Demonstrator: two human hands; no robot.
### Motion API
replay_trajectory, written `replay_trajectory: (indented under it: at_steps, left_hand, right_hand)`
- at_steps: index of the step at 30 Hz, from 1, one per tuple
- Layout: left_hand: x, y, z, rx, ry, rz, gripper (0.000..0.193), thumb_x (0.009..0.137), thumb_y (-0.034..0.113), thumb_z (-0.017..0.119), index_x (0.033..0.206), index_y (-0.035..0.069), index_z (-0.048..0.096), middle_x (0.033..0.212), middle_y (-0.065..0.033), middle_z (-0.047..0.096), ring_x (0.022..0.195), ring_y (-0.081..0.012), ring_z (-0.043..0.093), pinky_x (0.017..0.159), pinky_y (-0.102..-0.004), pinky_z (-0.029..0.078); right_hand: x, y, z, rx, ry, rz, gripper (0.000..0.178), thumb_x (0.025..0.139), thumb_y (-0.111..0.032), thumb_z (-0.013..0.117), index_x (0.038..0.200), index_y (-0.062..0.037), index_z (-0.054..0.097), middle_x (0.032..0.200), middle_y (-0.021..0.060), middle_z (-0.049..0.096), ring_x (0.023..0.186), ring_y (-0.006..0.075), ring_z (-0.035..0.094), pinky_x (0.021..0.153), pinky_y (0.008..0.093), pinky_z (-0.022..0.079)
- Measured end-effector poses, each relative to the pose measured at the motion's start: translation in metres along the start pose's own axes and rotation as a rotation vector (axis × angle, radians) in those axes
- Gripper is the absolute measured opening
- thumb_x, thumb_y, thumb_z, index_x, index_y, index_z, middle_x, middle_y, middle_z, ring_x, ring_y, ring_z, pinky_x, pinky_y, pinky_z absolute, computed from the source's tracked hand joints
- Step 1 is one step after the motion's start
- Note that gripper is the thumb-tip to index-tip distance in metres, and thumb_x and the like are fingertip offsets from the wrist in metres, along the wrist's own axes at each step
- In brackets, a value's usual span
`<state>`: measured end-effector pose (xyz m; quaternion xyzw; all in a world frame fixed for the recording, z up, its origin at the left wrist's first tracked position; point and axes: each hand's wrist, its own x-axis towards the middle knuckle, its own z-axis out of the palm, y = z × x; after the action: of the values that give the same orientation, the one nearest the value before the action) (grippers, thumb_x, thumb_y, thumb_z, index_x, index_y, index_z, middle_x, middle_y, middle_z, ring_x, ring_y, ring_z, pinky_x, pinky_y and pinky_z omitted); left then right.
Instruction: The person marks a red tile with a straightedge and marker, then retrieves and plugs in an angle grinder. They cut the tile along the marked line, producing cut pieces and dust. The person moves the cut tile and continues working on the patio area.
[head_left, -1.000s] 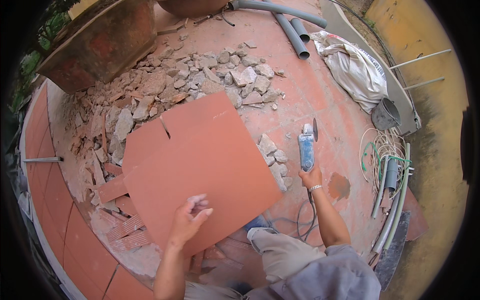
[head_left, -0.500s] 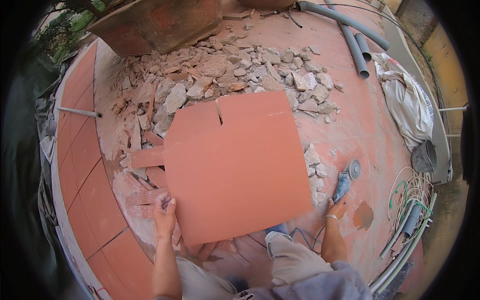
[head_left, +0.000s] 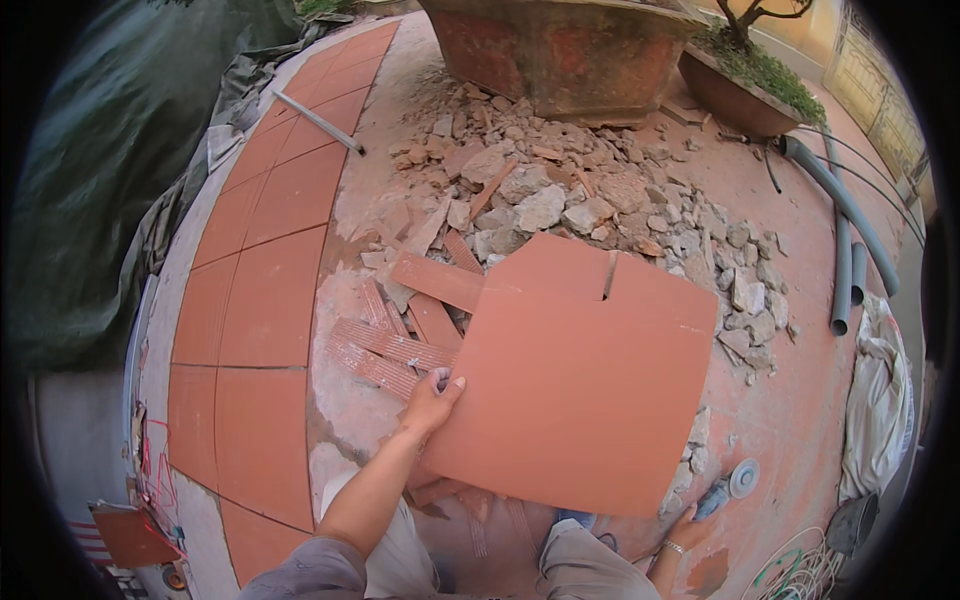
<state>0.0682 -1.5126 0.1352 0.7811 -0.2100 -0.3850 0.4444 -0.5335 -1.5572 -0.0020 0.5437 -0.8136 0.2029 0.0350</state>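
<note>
bright even daylight | soft shadows | sharp centre | fisheye-bent, dark rim

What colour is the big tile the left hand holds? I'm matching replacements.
Terracotta red-orange, plain and unpatterned, on the large tile gripped by the left hand; head view.

No labels, signs or screens in view. One possible package: white sack (head_left: 878, 400) lying crumpled at far right on the ground, beside the grey pipes (head_left: 845, 250). Contents not discernible. No markings on its fabric can be made out.
</note>
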Motion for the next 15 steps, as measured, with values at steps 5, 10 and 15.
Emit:
replay_trajectory:
  at_steps: [5, 10, 15]
  left_hand:
    - [0.010, 0.014, 0.004, 0.242, 0.049, 0.069, 0.038, 0.099, 0.031, 0.064, 0.118, -0.001, 0.069, 0.103, -0.0130, 0.074, 0.091, -0.0205, 0.070, 0.083, -0.0346, 0.053]
    - [0.028, 0.020, 0.020, 0.232, 0.087, -0.016, 0.056, 0.098, 0.045, 0.060, 0.123, -0.005, 0.063, 0.122, -0.0293, 0.067, 0.116, -0.0420, 0.064, 0.098, -0.0482, 0.049]
    - [0.028, 0.031, 0.023, 0.052, 0.098, -0.269, 0.045, 0.094, 0.039, 0.066, 0.119, 0.002, 0.064, 0.120, -0.0238, 0.069, 0.117, -0.0402, 0.064, 0.098, -0.0497, 0.050]
  right_hand:
    - [0.098, -0.147, 0.016, 0.515, -0.389, -0.153, 0.068, 0.100, -0.034, 0.063, 0.145, 0.0122, 0.042, 0.143, 0.0317, 0.052, 0.131, 0.0395, 0.054, 0.108, 0.0451, 0.044]
    - [0.181, -0.215, 0.078, 0.497, -0.746, -0.144, 0.076, 0.099, -0.058, 0.058, 0.108, 0.0174, 0.065, 0.100, 0.0254, 0.073, 0.089, 0.0300, 0.071, 0.079, 0.0399, 0.056]
    - [0.195, -0.210, 0.100, 0.558, -0.992, 0.240, 0.086, 0.096, -0.062, 0.059, 0.143, 0.0094, 0.048, 0.145, 0.0223, 0.056, 0.127, 0.0329, 0.058, 0.109, 0.0467, 0.045]
